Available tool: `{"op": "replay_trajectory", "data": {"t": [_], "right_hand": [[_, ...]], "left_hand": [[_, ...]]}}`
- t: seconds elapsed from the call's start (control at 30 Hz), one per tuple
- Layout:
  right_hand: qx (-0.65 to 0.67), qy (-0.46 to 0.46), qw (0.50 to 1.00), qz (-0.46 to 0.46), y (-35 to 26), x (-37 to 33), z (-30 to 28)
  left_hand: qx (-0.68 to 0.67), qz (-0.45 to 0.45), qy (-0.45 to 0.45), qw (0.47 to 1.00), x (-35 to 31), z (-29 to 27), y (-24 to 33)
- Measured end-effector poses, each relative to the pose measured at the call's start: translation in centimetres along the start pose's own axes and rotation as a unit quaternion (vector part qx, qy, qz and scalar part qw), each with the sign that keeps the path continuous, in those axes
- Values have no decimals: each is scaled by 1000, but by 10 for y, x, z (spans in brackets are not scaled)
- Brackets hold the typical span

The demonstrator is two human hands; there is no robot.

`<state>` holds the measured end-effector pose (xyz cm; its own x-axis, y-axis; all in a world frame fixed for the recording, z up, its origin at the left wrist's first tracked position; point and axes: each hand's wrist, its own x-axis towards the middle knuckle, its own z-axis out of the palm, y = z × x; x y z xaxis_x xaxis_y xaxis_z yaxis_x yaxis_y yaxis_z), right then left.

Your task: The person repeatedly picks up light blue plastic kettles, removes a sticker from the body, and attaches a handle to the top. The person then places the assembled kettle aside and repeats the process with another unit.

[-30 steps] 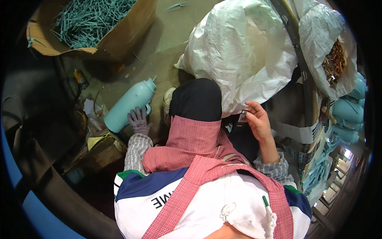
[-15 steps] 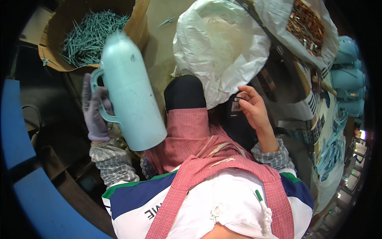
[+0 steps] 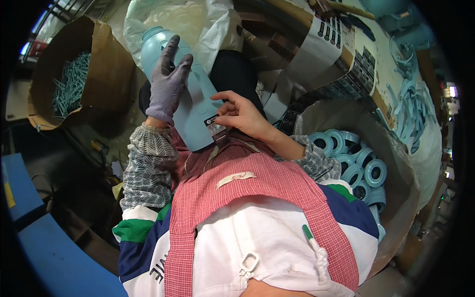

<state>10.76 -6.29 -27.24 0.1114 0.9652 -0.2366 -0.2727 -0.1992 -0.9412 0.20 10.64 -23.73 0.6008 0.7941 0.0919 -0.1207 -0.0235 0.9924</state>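
A pale blue plastic jug (image 3: 196, 129) lies tilted across my lap, its narrower top pointing away to the left. My left hand (image 3: 167, 86), in a grey glove, holds it from above, with the thumb and a finger spread apart over its side. The glove hides most of the handle. A small dark-and-white label (image 3: 213, 126) is against the jug's lower side. My bare right hand (image 3: 241, 115) is at the label, thumb on its upper edge and the other fingers curled. Whether the label is fully stuck down I cannot tell.
A cardboard box (image 3: 106, 69) of thin blue plastic pieces stands at the left. Ahead is a white plastic bag (image 3: 134, 24). At my right, a large clear bag (image 3: 401, 198) holds several blue rings (image 3: 374, 172). Blue strips (image 3: 408, 119) lie on the bench beyond.
The jug has turned and come in front of me, with my left hand now over it. My right hand has brought the label from the right to the jug. The view has shifted rightward.
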Motion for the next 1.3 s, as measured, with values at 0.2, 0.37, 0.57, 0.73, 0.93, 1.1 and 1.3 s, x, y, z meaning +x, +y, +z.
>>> {"op": "replay_trajectory", "data": {"t": [0.2, 0.37, 0.57, 0.73, 0.93, 1.1, 1.3], "right_hand": [[3, 19, 1000, -9, 13, 12, -13], [-69, 16, 997, -17, 12, 19, -13], [-192, 57, 979, -46, 9, 13, -1], [-360, 105, 921, -104, 12, 10, -18], [-379, 83, 879, -276, -11, 111, -46], [-465, 156, 846, -209, 6, 253, -56], [-576, 240, 779, -56, 35, 288, -58]], "left_hand": [[157, -98, -27, 982, 34, -19, 12], [520, 55, 75, 849, 141, -102, -24], [258, -129, 13, 958, 151, -106, -50], [227, 145, 46, 962, 61, -148, 44], [392, 256, 225, 855, -91, -182, 190], [269, 179, 339, 884, -108, -152, 180], [305, 159, 257, 903, -99, -152, 194]]}}
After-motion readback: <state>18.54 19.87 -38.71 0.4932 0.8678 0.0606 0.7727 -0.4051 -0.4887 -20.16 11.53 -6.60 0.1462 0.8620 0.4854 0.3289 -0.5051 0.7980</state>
